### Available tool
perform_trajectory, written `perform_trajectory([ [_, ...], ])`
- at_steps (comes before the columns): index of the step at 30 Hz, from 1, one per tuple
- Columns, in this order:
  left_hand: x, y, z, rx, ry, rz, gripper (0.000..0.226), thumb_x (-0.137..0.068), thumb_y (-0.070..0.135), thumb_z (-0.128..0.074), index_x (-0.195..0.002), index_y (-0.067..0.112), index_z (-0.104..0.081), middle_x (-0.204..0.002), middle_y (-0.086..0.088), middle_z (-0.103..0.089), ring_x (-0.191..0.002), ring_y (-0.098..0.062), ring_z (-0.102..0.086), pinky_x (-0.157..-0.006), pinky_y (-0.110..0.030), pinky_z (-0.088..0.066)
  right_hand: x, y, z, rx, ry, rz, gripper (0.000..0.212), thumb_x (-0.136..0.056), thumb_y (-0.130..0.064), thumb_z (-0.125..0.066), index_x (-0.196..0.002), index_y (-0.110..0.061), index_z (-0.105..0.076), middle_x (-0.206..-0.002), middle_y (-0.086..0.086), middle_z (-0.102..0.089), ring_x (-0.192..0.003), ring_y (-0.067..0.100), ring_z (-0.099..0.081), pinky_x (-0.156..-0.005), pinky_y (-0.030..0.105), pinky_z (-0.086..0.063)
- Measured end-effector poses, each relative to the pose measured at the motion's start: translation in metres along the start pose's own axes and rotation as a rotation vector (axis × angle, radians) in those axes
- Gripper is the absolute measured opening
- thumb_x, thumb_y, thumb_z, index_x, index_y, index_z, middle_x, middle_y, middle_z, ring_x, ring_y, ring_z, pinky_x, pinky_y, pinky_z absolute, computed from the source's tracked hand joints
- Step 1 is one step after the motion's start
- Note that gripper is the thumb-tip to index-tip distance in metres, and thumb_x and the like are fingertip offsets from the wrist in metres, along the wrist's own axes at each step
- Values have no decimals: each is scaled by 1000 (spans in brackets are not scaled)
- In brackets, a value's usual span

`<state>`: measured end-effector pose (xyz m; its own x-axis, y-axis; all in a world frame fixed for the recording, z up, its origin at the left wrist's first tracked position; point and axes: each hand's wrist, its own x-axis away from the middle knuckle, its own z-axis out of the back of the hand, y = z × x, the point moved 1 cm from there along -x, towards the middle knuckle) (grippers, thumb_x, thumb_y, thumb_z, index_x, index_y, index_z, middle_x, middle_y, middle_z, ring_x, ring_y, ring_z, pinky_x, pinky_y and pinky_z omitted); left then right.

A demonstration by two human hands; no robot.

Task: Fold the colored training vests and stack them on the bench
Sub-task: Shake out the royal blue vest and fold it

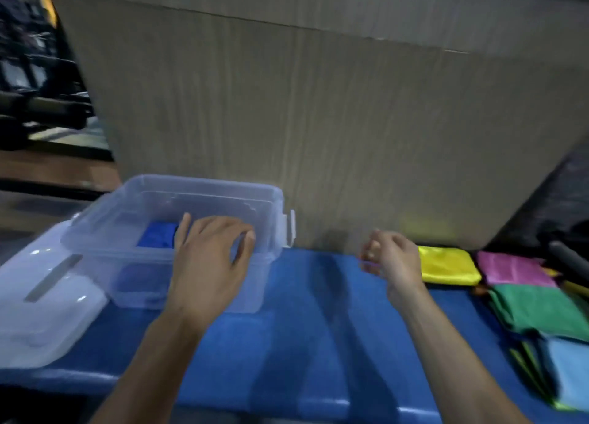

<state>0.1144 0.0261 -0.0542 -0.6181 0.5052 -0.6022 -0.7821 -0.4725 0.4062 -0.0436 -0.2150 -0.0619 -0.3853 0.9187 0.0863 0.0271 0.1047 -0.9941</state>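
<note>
Item: blue vest (157,239), lying in the bottom of a clear plastic bin (204,189) that stands on the left part of the blue table (318,328). Judged thin, light, limp and rather slick cloth; it should crumple and sag when lifted, so it is best taken by a pinch at an edge or shoulder strap and drawn upward clear of the bin wall, then spread flat for folding. Left hand (210,258): reaching over the near wall into the bin, fingers spread and lightly bent, grip released, holding nothing; the fingertips lie just beside the blue cloth, and contact cannot be told through the blur. Right hand (392,258): hovering above the table to the right of the bin, fingers loosely curled, grip relaxed and without load. Already folded, at the right end of the table: yellow vest (449,266), pink vest (513,269), green vest (538,309), light blue vest (570,369), lying close together, some overlapping, with further coloured edges beneath. Other articles: bin lid (44,312), translucent white, resting just left of the bin; large cardboard panel (318,121) upright behind the table. Obstructions: the bin's walls confine the reach and the cloth may drag on the rim; the middle of the table offers room for folding.
</note>
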Motion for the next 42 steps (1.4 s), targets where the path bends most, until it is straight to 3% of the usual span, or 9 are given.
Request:
perform_trajectory([
  [6,8,39,-32,18,-90,-116,36,-100,45,-37,-103,32,-71,-110,15,-65,-104,-17,-62,-118,-50,-25,-37,58,108,-79,335,-327,40,-99,-22,-65,-127,4,-53,-127,29,-56,-107,38,-66,-91,48,-58],
  [9,7,44,-41,-14,-100,-112,40,-100,45,-36,-106,29,-73,-114,11,-64,-105,-18,-62,-116,-50,-28,-59,52,115,-194,357,-336,50,-99,-30,-64,-134,3,-50,-112,18,-56,-97,31,-62,-85,45,-56],
  [16,6,46,-44,-12,-21,-154,28,-99,36,-47,-102,25,-73,-110,9,-62,-93,-16,-55,-101,-53,-41,-111,44,115,-358,473,-430,53,-95,-31,-68,-138,-7,-48,-134,15,-53,-105,28,-56,-94,48,-54],
  [21,7,49,-46,-37,35,-183,20,-96,30,-56,-99,23,-74,-108,8,-61,-92,-11,-50,-98,-47,-41,-122,42,99,-327,533,-418,58,-84,-35,-78,-131,-12,-53,-123,8,-57,-104,30,-58,-94,48,-54],
  [26,9,46,-45,-23,19,-185,22,-97,32,-52,-100,25,-73,-111,9,-61,-96,-11,-51,-100,-43,-38,-100,52,91,-356,545,-406,62,-83,-28,-79,-135,-8,-51,-123,6,-58,-98,25,-58,-79,38,-50],
  [30,8,44,-36,7,-12,-166,30,-99,36,-43,-102,28,-72,-109,14,-61,-98,-10,-55,-103,-39,-37,-63,51,63,-423,329,-320,49,-83,-14,-79,-126,-7,-56,-120,9,-67,-88,23,-66,-68,37,-52],
  [33,10,32,-20,59,24,-128,27,-99,35,-44,-104,27,-70,-108,14,-60,-97,-16,-58,-101,-37,-36,-30,28,35,-370,31,-275,39,-87,-9,-75,-123,-4,-63,-118,13,-72,-98,27,-71,-78,40,-58],
  [37,10,-5,13,169,112,10,22,-97,35,-49,-104,28,-68,-107,15,-59,-97,-17,-59,-97,-43,-44,8,-39,-14,-105,-398,-183,31,-86,-4,-70,-117,0,-67,-108,15,-76,-96,29,-74,-86,46,-60],
  [42,13,-74,64,134,348,223,20,-92,24,-53,-102,22,-70,-110,3,-66,-105,-26,-60,-98,-42,-45,34,-122,-108,485,-795,135,57,-61,-13,-76,-116,-2,-64,-99,16,-74,-88,28,-72,-83,46,-58],
])
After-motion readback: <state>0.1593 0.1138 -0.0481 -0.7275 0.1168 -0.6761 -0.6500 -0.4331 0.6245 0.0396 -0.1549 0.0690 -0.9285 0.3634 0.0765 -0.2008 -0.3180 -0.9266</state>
